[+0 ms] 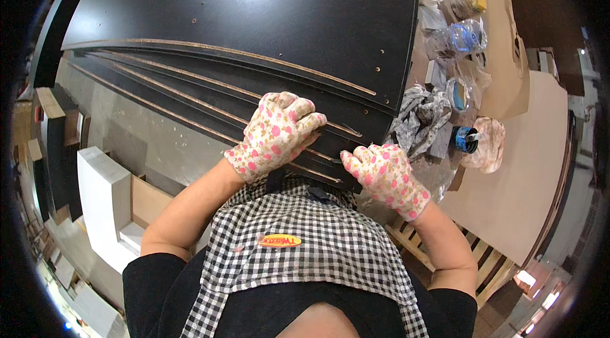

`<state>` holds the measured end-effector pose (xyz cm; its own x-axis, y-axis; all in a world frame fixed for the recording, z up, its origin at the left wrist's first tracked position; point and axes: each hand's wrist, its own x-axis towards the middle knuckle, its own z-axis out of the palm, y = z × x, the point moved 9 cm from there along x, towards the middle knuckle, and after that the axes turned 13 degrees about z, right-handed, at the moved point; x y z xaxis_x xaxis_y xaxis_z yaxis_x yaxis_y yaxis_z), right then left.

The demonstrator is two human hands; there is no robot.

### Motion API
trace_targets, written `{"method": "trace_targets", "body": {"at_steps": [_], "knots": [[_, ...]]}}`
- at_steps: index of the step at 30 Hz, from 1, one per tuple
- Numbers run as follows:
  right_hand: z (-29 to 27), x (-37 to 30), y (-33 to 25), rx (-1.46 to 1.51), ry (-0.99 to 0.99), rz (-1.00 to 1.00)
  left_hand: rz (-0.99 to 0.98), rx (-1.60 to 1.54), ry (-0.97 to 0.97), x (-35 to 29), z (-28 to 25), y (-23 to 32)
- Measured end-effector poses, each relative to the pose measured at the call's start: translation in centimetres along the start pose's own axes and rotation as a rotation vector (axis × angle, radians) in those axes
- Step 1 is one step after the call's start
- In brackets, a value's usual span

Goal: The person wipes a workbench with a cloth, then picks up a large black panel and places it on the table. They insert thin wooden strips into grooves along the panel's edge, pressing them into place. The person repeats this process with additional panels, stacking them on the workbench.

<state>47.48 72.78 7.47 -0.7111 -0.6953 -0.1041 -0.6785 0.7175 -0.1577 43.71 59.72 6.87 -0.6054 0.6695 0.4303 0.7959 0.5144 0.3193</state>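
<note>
Several black panels (254, 4) lie stepped over one another in front of me, each with a long, narrow, light-brown strip or groove along its near side. My left hand (279, 133), in a white glove with pink flowers, rests over the nearer panels with its fingers curled closed. What it grips, if anything, is hidden under the fingers. Close to the panels' right end, my right hand (386, 177) wears a matching glove. Its thumb and fingers are pinched together by the end of one strip, on something too small to make out.
To the right, a crumpled grey rag (422, 118), a clear plastic bottle (459, 38), a blue-and-black jar (466, 139) and a yellow sponge (478, 1) crowd a worktop. Beyond them lies a pale board (521, 192). A white box-like piece (105, 195) stands at left.
</note>
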Motion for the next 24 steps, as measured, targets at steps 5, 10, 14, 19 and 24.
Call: {"method": "trace_targets", "body": {"at_steps": [5, 10, 14, 19, 24], "knots": [[0.1, 0.6, 0.1, 0.002, -0.053, -0.067, -0.024, 0.001, -0.012, -0.1, 0.2, -0.2], [0.0, 0.4, 0.1, 0.015, -0.100, -0.141, -0.017, 0.021, -0.021, -0.2, 0.3, -0.2], [0.0, 0.2, 0.6, 0.033, -0.126, -0.176, -0.009, 0.019, -0.003, -0.3, 0.0, -0.2], [-0.3, 0.7, 1.5, 0.121, -0.062, -0.179, -0.010, 0.035, -0.016, -0.2, 0.2, -0.2], [0.3, 0.8, 1.0, 0.103, -0.107, -0.184, -0.026, 0.029, -0.021, -0.2, 0.3, -0.2]]}}
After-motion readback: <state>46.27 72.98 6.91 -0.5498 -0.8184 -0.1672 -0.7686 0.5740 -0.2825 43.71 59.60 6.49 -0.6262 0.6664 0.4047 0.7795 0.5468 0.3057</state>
